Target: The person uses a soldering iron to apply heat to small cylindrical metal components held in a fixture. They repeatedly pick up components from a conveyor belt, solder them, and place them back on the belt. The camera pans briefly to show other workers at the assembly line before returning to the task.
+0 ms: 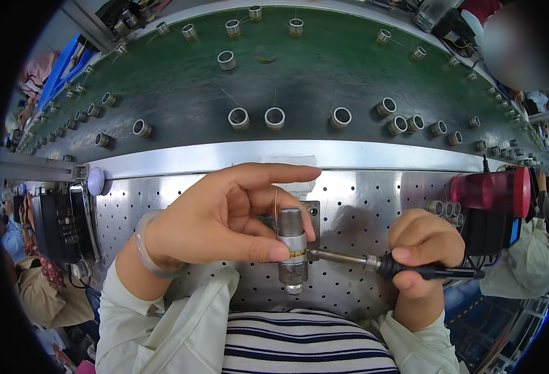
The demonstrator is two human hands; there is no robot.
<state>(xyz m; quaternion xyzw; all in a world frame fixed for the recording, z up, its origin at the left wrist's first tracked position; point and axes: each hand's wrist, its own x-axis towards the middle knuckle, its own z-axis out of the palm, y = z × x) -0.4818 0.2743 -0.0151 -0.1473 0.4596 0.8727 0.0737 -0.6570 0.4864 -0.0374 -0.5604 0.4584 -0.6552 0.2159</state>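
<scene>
Between the thumb and fingers of my left hand (224,218) is a metal cylinder (294,272), roughly upright, with a narrow yellowish band round its middle and a rounded lower end. The left index finger stretches out above it. A thin wire rises beside the cylinder's top. My right hand (427,246) is wrapped round the black handle of a soldering iron (343,257). The iron points left, and its tip is at the yellowish band, seemingly touching it. Behind the cylinder, a dark metal plate (313,218) lies partly hidden on the perforated metal worktop (361,224).
Beyond the worktop's silver rail (374,154) runs a green conveyor belt (312,81) carrying several metal rings (275,118), some with thin wires. A few rings (445,209) stand by a dark pink container (489,192) at right. A black box (55,227) stands at left. Other people sit on both sides.
</scene>
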